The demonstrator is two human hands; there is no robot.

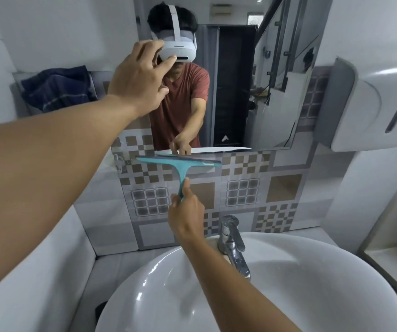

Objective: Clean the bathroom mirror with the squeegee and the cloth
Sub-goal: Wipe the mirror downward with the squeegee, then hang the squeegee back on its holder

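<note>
The wall mirror (235, 92) hangs above the basin and reflects a person in a red shirt with a white headset. My right hand (185, 216) grips the handle of a teal squeegee (180, 164). Its blade lies level against the patterned tiles, just under the mirror's bottom edge. My left hand (142, 75) is raised to the mirror's left side, its fingers slightly bent with the tips against the glass, and it holds nothing. A dark blue checked cloth (58, 89) lies bunched on a ledge to the left of the mirror, apart from both hands.
A white round basin (312, 283) sits below with a chrome tap (232, 240) at its back rim. A white and grey dispenser (372, 104) juts from the right wall beside the mirror. White walls close in on both sides.
</note>
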